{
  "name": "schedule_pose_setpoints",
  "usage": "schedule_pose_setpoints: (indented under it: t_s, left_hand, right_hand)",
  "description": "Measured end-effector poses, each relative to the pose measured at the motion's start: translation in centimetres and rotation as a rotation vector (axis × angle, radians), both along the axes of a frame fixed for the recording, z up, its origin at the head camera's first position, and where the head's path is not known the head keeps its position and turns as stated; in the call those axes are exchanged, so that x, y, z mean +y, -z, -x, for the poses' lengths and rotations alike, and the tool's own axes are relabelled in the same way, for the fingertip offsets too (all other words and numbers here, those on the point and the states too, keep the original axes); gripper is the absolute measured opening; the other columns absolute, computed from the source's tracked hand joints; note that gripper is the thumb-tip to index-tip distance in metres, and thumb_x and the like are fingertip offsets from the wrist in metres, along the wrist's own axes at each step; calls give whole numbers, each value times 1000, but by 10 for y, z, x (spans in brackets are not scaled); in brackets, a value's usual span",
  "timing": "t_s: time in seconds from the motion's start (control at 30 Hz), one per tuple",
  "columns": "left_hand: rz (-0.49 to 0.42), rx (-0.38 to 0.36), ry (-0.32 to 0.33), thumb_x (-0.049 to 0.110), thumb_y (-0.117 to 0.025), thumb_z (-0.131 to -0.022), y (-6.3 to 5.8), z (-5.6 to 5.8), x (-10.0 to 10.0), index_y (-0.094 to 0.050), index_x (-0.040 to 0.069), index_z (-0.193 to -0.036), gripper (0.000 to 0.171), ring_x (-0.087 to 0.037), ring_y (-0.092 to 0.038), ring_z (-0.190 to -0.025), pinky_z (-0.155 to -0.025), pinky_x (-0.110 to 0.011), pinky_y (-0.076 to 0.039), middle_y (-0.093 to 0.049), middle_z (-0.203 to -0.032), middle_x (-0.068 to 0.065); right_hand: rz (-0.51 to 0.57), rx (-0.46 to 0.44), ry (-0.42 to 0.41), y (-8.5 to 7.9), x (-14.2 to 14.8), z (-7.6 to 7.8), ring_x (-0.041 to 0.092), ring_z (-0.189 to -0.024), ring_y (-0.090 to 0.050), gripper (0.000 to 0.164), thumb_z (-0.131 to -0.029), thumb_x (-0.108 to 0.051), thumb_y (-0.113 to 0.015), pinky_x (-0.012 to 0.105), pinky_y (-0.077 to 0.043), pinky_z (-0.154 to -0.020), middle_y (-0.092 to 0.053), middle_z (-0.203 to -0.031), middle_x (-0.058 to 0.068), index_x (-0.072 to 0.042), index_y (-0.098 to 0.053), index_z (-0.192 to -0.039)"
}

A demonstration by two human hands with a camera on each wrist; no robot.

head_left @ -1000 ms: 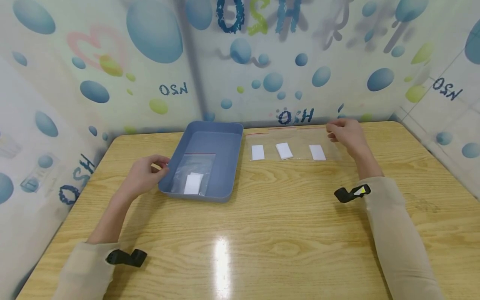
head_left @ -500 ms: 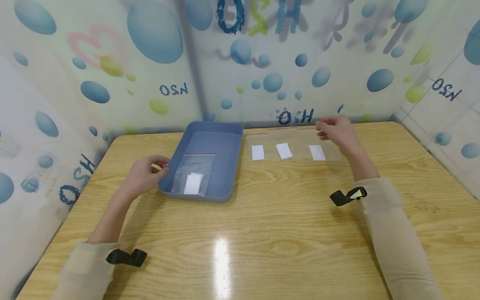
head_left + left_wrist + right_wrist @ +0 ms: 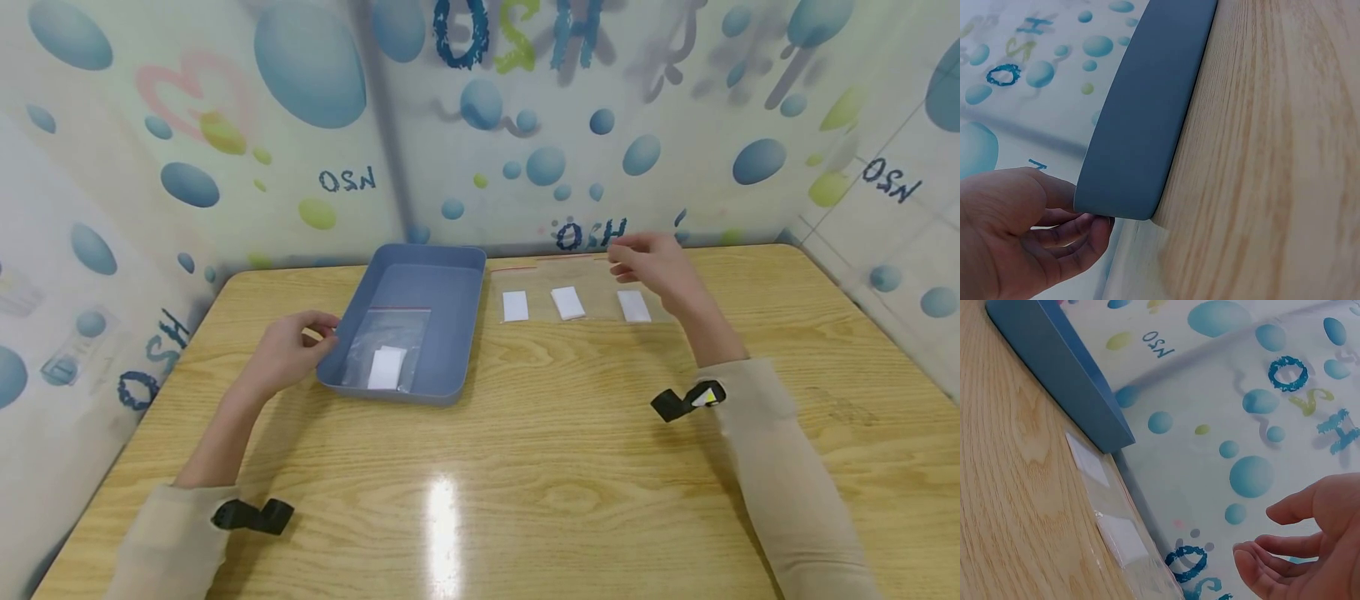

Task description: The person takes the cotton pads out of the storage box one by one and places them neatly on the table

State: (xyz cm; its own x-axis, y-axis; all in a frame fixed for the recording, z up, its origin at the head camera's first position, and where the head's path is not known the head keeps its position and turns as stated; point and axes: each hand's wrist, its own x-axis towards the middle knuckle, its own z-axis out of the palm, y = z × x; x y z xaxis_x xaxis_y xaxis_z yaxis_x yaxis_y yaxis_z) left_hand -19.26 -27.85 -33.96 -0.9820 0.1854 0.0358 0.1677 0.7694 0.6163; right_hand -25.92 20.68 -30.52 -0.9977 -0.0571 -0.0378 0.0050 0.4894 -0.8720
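Note:
A blue-grey plastic tray stands on the table, left of centre. My left hand pinches its left wall near the front; in the left wrist view the fingers reach the tray's outer side. Inside the tray lies a clear zip bag with white cards in it. To the right, several flat clear zip bags with red seal lines lie overlapping in a row, showing a left white card, a middle card and a right card. My right hand, fingers loosely bent and holding nothing, hovers over the right-hand bag.
The wooden table runs back to a wall covering printed with blue bubbles and letters. A black wrist camera mount sits on the right sleeve, another mount on the left.
My right hand has moved left along the back of the row of bags, from beyond its right end to above the right card. The left hand and tray have stayed still.

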Motion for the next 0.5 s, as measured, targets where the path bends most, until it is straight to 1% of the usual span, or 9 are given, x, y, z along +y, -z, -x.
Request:
schedule_pose_setpoints:
  t_s: [0.27,0.37,0.5]
  left_hand:
    - [-2,4,5,7,-60,-99,0,0,0,-61,-9,-127,32,-38,-69,-92,-67,-31,-51,-64,-109,-24]
    - [-2,2,4,7,-59,-99,1,0,-1,-60,-9,-127,32,-39,-68,-93,-68,-32,-51,-64,-110,-23]
    - [-5,-7,4,7,-59,-99,1,0,-1,-60,-9,-128,33,-39,-68,-94,-69,-33,-52,-63,-111,-24]
  right_hand:
    - [22,3,-13,-2,-9,-3,27,-106,-63,47,-107,-28,-51,46,-48,-101,-57,-130,26,6,-52,-139]
    - [35,1,-26,-3,-13,-4,28,-107,-63,47,-107,-27,-51,46,-48,-100,-57,-129,24,6,-51,-140]
    - [45,-4,-52,-6,-19,-6,29,-109,-62,47,-107,-25,-50,41,-50,-99,-57,-131,24,6,-50,-142]
